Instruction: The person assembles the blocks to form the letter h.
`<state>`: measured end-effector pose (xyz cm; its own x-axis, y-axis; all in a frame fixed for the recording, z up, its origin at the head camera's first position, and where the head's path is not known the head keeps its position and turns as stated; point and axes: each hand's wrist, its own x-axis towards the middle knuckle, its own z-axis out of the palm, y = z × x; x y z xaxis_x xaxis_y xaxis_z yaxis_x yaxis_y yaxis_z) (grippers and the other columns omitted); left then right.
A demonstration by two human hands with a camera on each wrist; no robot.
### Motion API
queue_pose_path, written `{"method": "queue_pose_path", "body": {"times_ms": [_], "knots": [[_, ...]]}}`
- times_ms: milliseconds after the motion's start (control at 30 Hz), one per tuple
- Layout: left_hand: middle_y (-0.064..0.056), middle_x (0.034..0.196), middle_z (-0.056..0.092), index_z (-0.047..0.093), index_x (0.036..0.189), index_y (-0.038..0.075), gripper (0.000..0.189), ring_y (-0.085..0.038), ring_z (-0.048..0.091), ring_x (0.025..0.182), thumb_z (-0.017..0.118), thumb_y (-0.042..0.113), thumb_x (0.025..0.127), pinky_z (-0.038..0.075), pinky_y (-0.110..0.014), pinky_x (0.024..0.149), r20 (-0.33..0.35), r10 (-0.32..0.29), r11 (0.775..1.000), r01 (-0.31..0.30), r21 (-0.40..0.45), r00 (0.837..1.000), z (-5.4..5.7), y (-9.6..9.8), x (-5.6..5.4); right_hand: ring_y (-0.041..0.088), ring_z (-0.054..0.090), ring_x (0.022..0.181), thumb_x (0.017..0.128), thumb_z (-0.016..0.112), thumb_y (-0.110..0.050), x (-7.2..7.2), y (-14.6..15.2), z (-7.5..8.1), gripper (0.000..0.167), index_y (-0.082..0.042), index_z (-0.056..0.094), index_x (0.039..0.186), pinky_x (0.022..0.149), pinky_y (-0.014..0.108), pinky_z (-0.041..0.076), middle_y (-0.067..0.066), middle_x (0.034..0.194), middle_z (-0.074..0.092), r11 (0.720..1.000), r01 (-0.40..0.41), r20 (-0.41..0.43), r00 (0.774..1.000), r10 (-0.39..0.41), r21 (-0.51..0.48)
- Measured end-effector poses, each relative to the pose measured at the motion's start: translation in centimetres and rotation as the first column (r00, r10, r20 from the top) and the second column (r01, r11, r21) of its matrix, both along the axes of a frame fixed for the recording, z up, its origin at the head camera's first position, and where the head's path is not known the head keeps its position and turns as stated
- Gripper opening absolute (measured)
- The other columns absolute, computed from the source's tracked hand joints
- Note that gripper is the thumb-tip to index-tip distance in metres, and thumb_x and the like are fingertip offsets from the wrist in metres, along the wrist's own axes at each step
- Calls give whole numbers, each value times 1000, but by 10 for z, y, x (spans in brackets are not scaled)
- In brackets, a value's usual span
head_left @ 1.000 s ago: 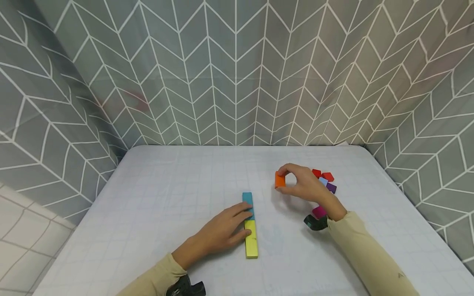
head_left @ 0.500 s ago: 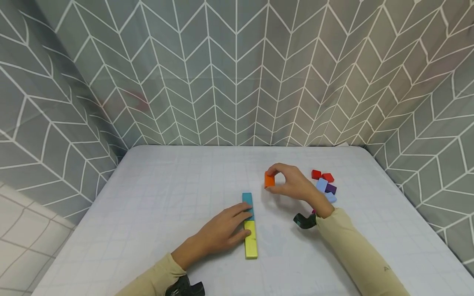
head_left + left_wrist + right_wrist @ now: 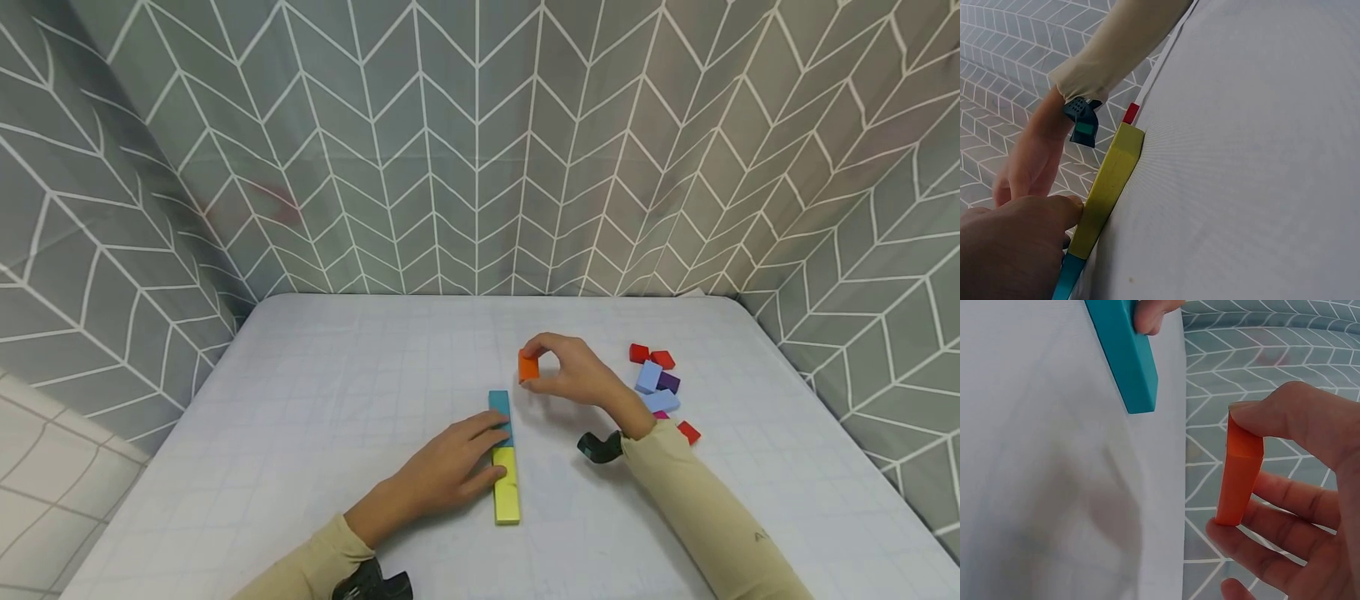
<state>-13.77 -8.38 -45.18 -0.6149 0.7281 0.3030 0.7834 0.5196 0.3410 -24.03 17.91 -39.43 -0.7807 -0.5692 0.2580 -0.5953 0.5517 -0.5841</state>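
Head view: the right hand [image 3: 576, 372] pinches the orange block [image 3: 528, 367] by its ends, suiting a probably light, rigid piece, beyond the teal block [image 3: 498, 401]; the left hand [image 3: 450, 462] touches that, fingers relaxed.

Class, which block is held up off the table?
The orange block, pinched in the right hand; the other blocks rest on the table.
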Motion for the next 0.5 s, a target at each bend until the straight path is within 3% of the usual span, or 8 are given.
{"method": "queue_pose_path", "body": {"times_ms": [500], "knots": [[-12, 154, 48, 58, 144, 2, 52, -23, 44, 143, 66, 35, 104, 39, -39, 116, -31, -8, 1000, 9, 10, 999, -3, -1, -1, 27, 62, 113, 88, 84, -15, -4, -17, -9, 39, -4, 68, 121, 104, 55, 48, 4, 119, 70, 999, -34, 41, 999, 35, -11]]}}
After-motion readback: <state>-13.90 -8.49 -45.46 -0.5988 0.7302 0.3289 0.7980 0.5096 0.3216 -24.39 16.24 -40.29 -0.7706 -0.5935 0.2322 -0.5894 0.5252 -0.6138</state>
